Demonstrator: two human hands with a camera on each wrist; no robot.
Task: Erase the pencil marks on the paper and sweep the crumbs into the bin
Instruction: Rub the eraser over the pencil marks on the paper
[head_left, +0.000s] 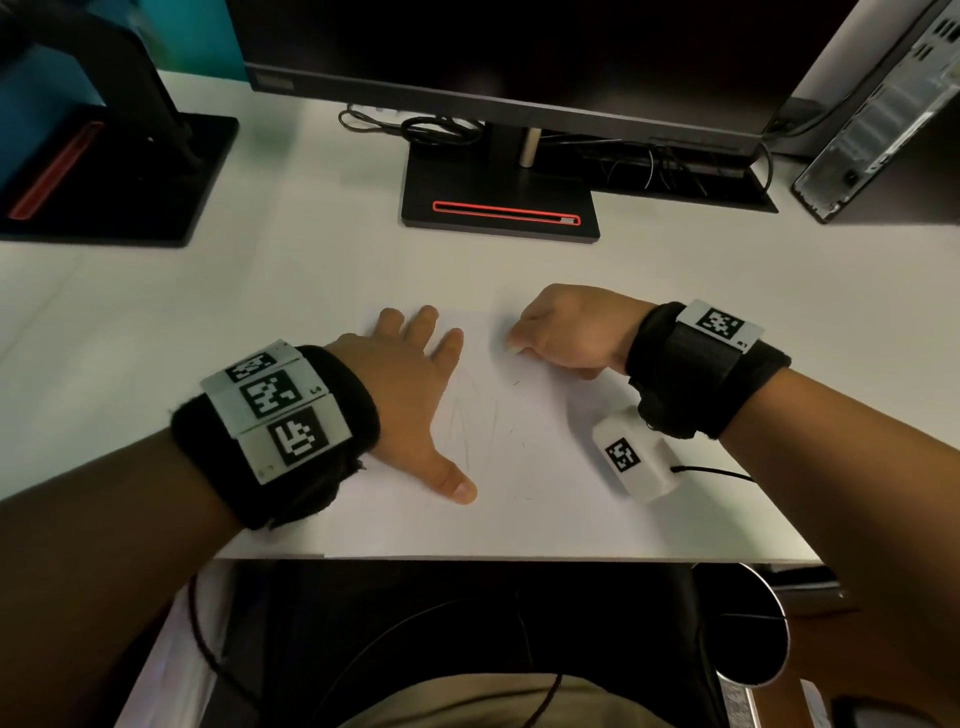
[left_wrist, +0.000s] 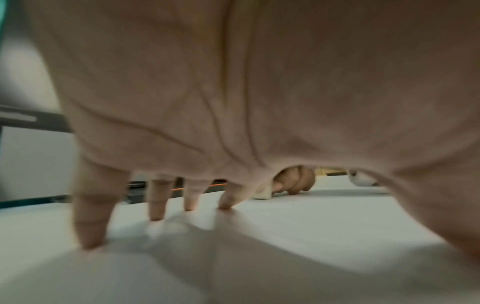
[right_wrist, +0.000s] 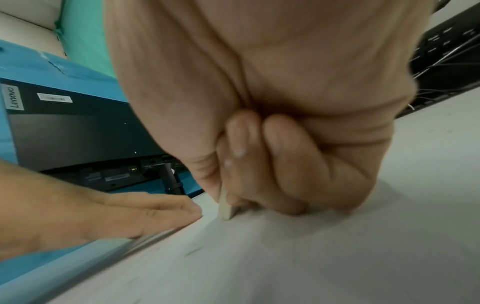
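Observation:
A white sheet of paper (head_left: 519, 467) lies on the desk near its front edge, with faint pencil marks (head_left: 478, 415) across its middle. My left hand (head_left: 410, 384) lies flat on the sheet's left part, fingers spread and straight, fingertips (left_wrist: 92, 236) pressing down. My right hand (head_left: 561, 332) is curled near the sheet's far edge and pinches a pale eraser (right_wrist: 225, 209), whose tip touches the paper. The eraser (left_wrist: 263, 193) also shows beyond my left palm. A few dark crumbs (head_left: 519, 444) dot the sheet.
A monitor stand (head_left: 498, 208) with a red slot stands straight behind the paper. A second stand (head_left: 114, 171) is at the far left, a computer case (head_left: 878, 119) at the far right with cables beside it. A round bin (head_left: 748, 623) sits below the desk edge at right.

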